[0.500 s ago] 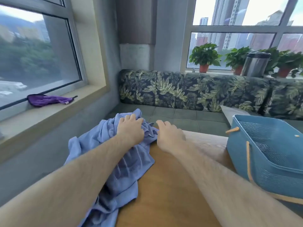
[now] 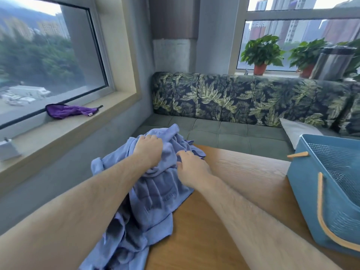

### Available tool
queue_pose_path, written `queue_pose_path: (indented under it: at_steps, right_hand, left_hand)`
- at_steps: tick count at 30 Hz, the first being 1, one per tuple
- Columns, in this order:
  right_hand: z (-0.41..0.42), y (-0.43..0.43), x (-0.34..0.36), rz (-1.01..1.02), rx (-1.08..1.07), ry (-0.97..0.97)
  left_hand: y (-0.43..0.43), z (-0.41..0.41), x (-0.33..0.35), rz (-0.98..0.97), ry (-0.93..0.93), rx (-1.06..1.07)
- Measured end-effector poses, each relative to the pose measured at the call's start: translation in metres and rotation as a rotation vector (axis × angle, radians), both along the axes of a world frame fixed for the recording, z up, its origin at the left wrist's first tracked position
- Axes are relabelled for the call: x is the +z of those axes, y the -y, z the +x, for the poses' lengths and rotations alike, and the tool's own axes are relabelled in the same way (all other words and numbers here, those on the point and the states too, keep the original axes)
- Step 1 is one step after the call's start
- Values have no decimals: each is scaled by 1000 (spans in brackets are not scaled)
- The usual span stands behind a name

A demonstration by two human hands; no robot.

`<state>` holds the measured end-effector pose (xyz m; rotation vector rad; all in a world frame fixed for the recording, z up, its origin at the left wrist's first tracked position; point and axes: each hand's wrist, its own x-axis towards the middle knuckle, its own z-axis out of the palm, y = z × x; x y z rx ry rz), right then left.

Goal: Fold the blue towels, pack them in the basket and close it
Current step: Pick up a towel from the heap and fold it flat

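1. Blue towels (image 2: 153,193): 1 crumpled heap at centre-left of the frame, lying on the left edge of the wooden table (image 2: 229,215), with the lower part hanging over that edge toward the bottom of the frame. The number of towels in the heap cannot be told.
2. Writing: embossed letters on the cloth read "NESS" just left of the right forearm. The letters before them are lost in folds. More embossed letters near the top of the heap are too creased to read.
3. Left hand (image 2: 149,151): fingers curled down into the top of the heap, gripping the cloth.
4. Right hand (image 2: 191,168): fingers curled over a fold at the heap's right side, holding it. The 2 hands are close together but do not touch.
5. Basket (image 2: 303,188): blue, perforated walls, tan handles, standing open on the table at the right edge of the frame, well apart from the heap.
6. Surroundings: a purple cloth (image 2: 68,111) on the left windowsill; a leaf-print bench backrest (image 2: 233,98) behind the table; 2 potted plants (image 2: 261,53) and a metal container (image 2: 333,63) at upper right.
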<state>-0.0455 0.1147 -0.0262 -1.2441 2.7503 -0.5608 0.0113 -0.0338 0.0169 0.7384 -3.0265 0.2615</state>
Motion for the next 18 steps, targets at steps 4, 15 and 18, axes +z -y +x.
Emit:
queue_pose_path:
  at_steps: [4,15,18]
  right_hand:
    - [15,-27,15,-409,12,320]
    - [20,-165,81,-707,-245,82]
    - [29,-210,54,-513,-340,66]
  left_hand:
    - [-27,8,10,281,-298,-183]
    - [-158,-1,57,690,-656,-640]
    - [-186,5,9,727,-560,-613]
